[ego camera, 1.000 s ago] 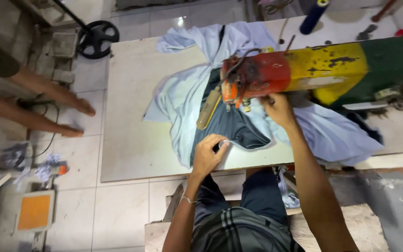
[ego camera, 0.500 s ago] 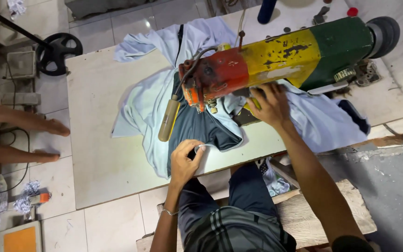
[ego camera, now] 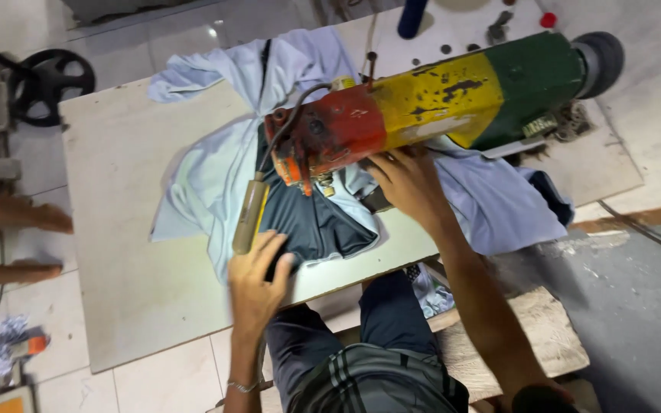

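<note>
I am looking down over my lap, where dark trousers (ego camera: 380, 321) and a striped shirt (ego camera: 376, 382) are filling the 6 o'clock edge, with a wooden bench (ego camera: 529, 336) showing at 4 o'clock. Just beyond, my left hand (ego camera: 258, 279) is lying palm down on the table (ego camera: 116, 252), fingers spread flat and gripping nothing, the fingertips pressing the near hem of the dark cloth (ego camera: 311, 226). That dark cloth is sitting near the middle of the view, running up under the head of the sewing machine (ego camera: 430, 107). At 3 o'clock from it my right hand (ego camera: 411, 183) is resting against the machine's underside, fingers loosely curled over the pale blue garment (ego camera: 216, 176); I cannot tell whether they are pinching any fabric, since the machine is hiding the tips. The pale blue garment is spreading across the table from 10 o'clock to 3 o'clock, beneath the machine. The machine itself is painted red, yellow and green. At 9 o'clock another person's bare feet (ego camera: 17, 241) are standing on the tiled floor (ego camera: 63, 382). Farthest off, at 11 o'clock, a black wheel (ego camera: 51, 84) is sitting.
</note>
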